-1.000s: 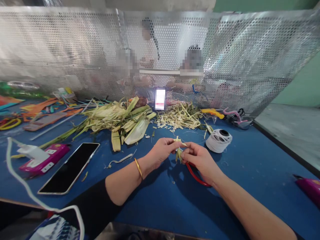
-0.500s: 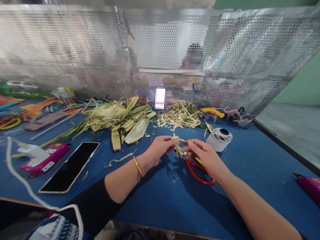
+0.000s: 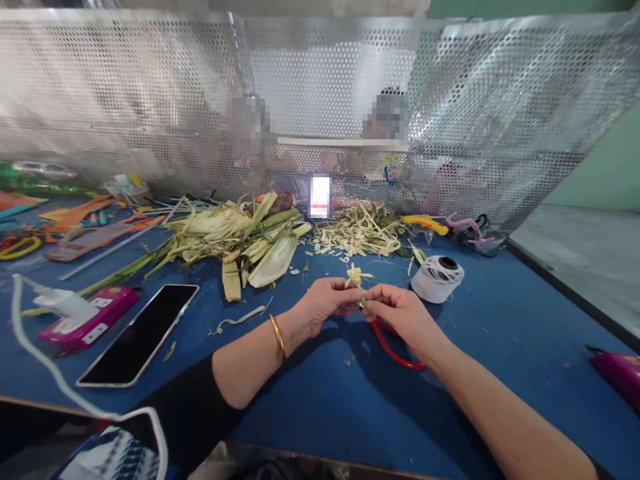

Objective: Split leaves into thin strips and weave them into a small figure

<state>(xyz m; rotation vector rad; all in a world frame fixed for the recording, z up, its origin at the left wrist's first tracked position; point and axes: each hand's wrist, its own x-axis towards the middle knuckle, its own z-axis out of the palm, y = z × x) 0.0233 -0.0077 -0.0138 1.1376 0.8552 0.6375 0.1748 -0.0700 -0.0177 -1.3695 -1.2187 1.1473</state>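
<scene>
Between my fingertips sits a small piece of pale yellow-green leaf strips, its splayed ends sticking up above the fingers. My left hand is closed in a pinch on it. My right hand pinches its lower part from the right, where the fingertips of both hands almost meet. Red-handled scissors lie on the table below my right hand, which partly hides them. To the right of that hand stands a spool of white thread.
A heap of leaves and a pile of cut strips lie at the back, before a perforated metal screen. A phone and a magenta power strip are on the left. Yellow-handled scissors lie back right.
My right hand briefly drew slightly away, then came back to the piece. The leaf piece has turned, so its splayed ends now point upward, and my fingers grip lower on it.
</scene>
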